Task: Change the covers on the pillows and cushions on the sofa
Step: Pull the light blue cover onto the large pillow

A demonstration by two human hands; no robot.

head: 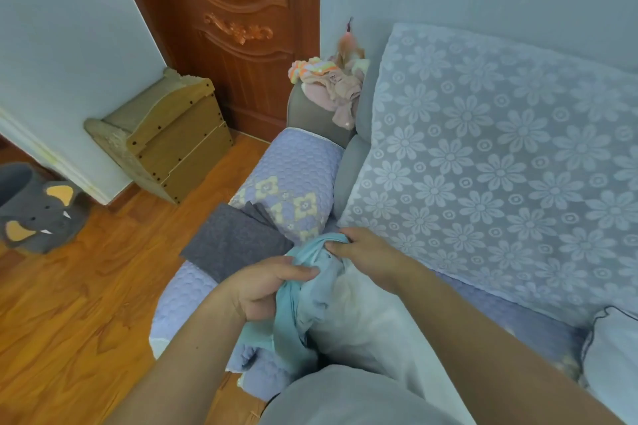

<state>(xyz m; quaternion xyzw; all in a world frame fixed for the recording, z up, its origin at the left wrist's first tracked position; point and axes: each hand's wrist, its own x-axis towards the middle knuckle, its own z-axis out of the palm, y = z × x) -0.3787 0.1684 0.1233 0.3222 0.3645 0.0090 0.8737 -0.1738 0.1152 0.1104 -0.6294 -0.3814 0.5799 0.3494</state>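
A white pillow [373,324] lies in front of me on the sofa seat, its near end under my lap. A light blue cover [293,314] is bunched around its far end. My left hand [262,290] grips a fold of the blue cover on the left side. My right hand [366,252] pinches the cover's bunched edge at the top. Folded dark grey covers [234,241] lie on the sofa's quilted purple armrest [297,176], just left of my hands.
A white floral lace throw [500,166] covers the sofa back. Another pale cushion [611,348] sits at the right edge. Crumpled pink clothes [331,86] lie on the far armrest end. On the wooden floor stand a small wooden cabinet [172,145] and an elephant basket [38,214].
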